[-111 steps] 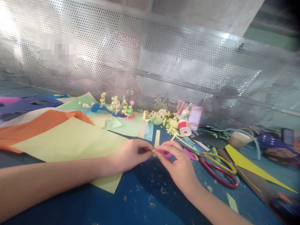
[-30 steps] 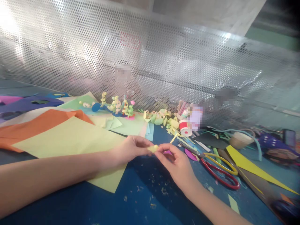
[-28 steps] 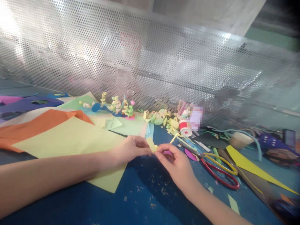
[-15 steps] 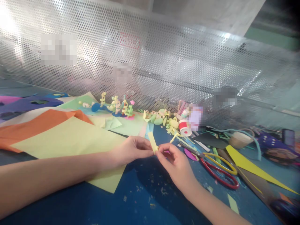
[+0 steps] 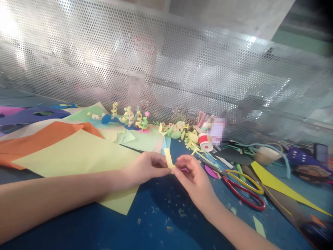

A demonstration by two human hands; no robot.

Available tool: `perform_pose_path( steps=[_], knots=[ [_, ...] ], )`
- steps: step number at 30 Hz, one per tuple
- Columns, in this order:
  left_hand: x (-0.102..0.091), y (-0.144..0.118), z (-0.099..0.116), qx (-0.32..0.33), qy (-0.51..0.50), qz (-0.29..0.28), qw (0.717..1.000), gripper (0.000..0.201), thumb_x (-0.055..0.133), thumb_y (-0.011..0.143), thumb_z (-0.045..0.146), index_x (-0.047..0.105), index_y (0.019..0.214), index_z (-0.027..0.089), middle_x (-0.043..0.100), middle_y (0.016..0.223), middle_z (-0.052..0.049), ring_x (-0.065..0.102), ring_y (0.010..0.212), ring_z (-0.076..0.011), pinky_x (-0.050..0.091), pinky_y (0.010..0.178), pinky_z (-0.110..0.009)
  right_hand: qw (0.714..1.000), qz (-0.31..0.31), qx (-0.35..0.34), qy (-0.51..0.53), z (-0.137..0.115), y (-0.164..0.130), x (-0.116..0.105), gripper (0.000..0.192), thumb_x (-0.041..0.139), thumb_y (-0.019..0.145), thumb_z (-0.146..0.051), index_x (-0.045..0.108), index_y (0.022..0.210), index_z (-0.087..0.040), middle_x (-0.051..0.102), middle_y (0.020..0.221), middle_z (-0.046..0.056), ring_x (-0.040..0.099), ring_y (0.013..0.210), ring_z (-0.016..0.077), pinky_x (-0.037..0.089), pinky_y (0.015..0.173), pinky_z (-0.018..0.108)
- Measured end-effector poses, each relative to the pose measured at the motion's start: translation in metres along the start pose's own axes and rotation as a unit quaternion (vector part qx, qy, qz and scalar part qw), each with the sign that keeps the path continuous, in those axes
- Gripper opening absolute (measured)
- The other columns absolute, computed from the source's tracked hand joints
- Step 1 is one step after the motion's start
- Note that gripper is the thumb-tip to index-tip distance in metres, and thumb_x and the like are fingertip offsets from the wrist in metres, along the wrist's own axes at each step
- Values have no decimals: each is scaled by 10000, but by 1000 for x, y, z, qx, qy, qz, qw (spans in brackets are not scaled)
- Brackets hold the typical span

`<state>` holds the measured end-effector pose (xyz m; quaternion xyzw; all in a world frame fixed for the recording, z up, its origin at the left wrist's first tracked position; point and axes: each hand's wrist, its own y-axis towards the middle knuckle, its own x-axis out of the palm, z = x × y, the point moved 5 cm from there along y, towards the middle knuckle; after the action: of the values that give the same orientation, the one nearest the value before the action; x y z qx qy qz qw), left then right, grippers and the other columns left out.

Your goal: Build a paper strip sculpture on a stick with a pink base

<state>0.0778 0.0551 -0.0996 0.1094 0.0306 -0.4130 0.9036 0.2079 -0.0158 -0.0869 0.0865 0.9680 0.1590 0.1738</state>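
Observation:
A short yellow paper strip (image 5: 169, 159) stands upright between both my hands, just above the blue table (image 5: 161, 222). My left hand (image 5: 147, 168) pinches its lower end with thumb and forefinger. The fingertips of my right hand (image 5: 194, 177) touch the same lower end from the right. A large pale yellow sheet (image 5: 78, 156) lies under my left wrist. Red-and-yellow scissors (image 5: 241, 189) lie just right of my right hand.
Orange (image 5: 39, 139), purple and green sheets cover the left of the table. Small folded paper figures (image 5: 130, 119), paper scraps and a red-and-white spool (image 5: 205, 142) stand along a perforated metal screen (image 5: 166, 69). A yellow paper triangle (image 5: 281, 185) and a basket (image 5: 265, 154) lie at the right.
The yellow strip, folded small between my fingertips a second ago, now stands unfolded and upright. Both hands have stayed in nearly the same place.

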Motion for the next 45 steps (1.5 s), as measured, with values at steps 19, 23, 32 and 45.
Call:
perform_pose_path(
  steps=[19,23,32,45],
  knots=[
    [-1,-1,2,-35,15,8,999,191,651,751,330,702,811,157,713,813,-43,643,770,-153,483,752,-256,999,5,30,13,2,3,-3,182,597,807,-361,497,845,-213,579,733,-12,582,680,148,475,625,260],
    [-2,0,2,-38,15,10,999,169,644,756,310,692,788,151,703,777,-34,633,740,-139,473,723,-237,997,39,-43,-60,-6,0,-6,115,600,810,-303,524,806,-218,576,803,4,577,726,148,488,665,272],
    [1,-1,2,-12,60,15,998,145,618,757,289,660,766,150,643,703,-4,564,646,-114,424,612,-205,980,54,-93,-165,-14,-3,-7,103,617,808,-293,701,854,-254,545,875,32,547,717,150,500,689,299],
    [3,-7,16,42,170,61,983,193,549,818,345,670,809,195,675,805,-5,593,750,-150,449,690,-235,990,32,-62,-125,-12,-1,-6,120,573,827,-291,618,768,-196,580,801,26,566,756,166,472,693,278]
  ],
)
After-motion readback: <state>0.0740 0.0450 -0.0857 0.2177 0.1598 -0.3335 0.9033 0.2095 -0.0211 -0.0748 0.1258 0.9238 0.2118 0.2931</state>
